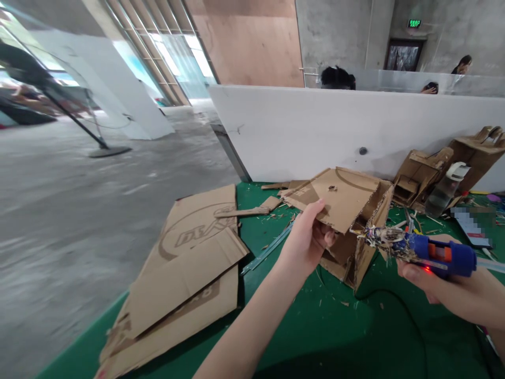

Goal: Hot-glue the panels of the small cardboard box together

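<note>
In my left hand (305, 239) is the near edge of a cardboard panel (347, 195), thumb on top and fingers curled beneath. This panel lies over the top of a small cardboard box structure (374, 231) whose right side shows open compartments. My right hand (442, 287) is wrapped around a blue hot glue gun (445, 257) with a red light lit. The gun's front is caked in stringy glue and scraps, and its nozzle points left at the panel's right corner. Whether the tip touches the cardboard I cannot tell.
Flat cardboard sheets (189, 273) lie at the left table edge. Translucent glue sticks (268, 250) rest behind my left forearm. A water bottle (447, 187), a phone (473, 226) and cardboard constructions (422, 168) stand at right. A black cable (406, 308) crosses the green tabletop; a white partition (315, 131) rises behind.
</note>
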A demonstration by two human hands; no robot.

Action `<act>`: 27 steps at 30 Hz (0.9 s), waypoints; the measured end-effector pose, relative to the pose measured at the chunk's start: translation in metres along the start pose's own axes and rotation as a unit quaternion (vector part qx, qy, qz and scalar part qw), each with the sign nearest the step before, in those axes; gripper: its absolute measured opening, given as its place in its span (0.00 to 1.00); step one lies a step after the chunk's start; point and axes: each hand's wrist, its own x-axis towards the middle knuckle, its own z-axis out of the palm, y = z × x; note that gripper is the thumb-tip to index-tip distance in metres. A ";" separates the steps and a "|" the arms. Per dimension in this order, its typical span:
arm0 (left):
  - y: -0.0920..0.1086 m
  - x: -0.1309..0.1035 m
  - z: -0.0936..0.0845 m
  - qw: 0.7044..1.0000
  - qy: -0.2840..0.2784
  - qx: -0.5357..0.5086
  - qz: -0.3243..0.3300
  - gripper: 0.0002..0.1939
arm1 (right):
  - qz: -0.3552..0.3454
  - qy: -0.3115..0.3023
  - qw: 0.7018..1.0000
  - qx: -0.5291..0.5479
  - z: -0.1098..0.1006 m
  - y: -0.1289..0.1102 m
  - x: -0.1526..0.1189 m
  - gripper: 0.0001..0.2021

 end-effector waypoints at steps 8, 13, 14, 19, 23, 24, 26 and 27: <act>0.000 0.001 0.000 1.000 0.004 -0.006 0.001 0.11 | 0.050 0.005 0.998 0.024 0.002 -0.013 -0.001 0.23; -0.002 0.003 -0.002 1.000 -0.003 -0.001 0.004 0.13 | 0.046 -0.001 0.999 0.015 0.001 -0.014 -0.002 0.24; -0.002 0.003 -0.002 1.000 -0.004 0.000 0.005 0.14 | 0.050 0.002 0.999 0.014 0.000 -0.013 -0.002 0.24; -0.002 0.003 -0.003 1.000 -0.010 0.002 0.010 0.14 | 0.052 -0.011 0.998 0.031 0.001 -0.009 -0.002 0.23; -0.001 0.002 -0.001 1.000 -0.005 0.001 0.008 0.14 | 0.057 -0.018 0.997 0.043 0.002 -0.007 -0.002 0.24; -0.001 0.002 -0.001 1.000 -0.004 0.000 0.008 0.14 | 0.061 -0.016 0.997 0.043 0.002 -0.007 -0.002 0.24; -0.002 0.001 -0.001 1.000 -0.002 0.000 0.009 0.14 | 0.061 -0.004 0.997 0.040 0.003 -0.010 -0.003 0.23; -0.002 0.001 -0.001 1.000 -0.003 0.001 0.009 0.14 | 0.056 0.001 0.998 0.037 0.003 -0.011 -0.003 0.22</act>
